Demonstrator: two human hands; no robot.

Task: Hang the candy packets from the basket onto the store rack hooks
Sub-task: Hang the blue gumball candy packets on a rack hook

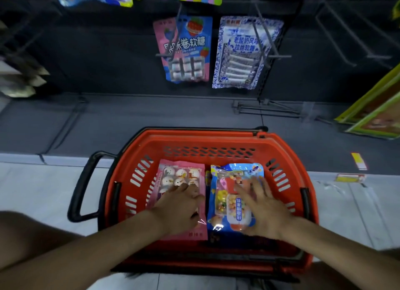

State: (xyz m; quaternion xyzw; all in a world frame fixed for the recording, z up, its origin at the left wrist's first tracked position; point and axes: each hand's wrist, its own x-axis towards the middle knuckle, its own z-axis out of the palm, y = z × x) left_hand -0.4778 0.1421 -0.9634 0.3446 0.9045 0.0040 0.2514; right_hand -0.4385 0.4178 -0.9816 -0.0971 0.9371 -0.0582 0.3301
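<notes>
**Basket stock, two packets, both hands laid flat**

- Black handle (82, 188): folded out to the left of the basket, lying over the pale floor tiles (43, 192).
- Red plastic basket (216, 138): sitting on the floor just in front of the dark store rack and holding both packets side by side.
- Pink candy packet (184, 168): lying flat in the basket's left half, round white sweets showing through its window.
- Left hand (181, 207): resting on the pink packet with fingers (184, 186) straight and close together, pressing down, not curling round it.
- Strawberry candy packet (190, 47): hanging on a rack hook above the basket.
- Blue candy packet (225, 194): lying flat in the basket's right half, just beside the pink one.
- Right hand (262, 209): lying on the blue packet with fingers spread apart and flat.
- Blue-and-white patterned packet (240, 58): hanging on the neighbouring hook.
- Bare hook (346, 36): sticking out further right.
</notes>
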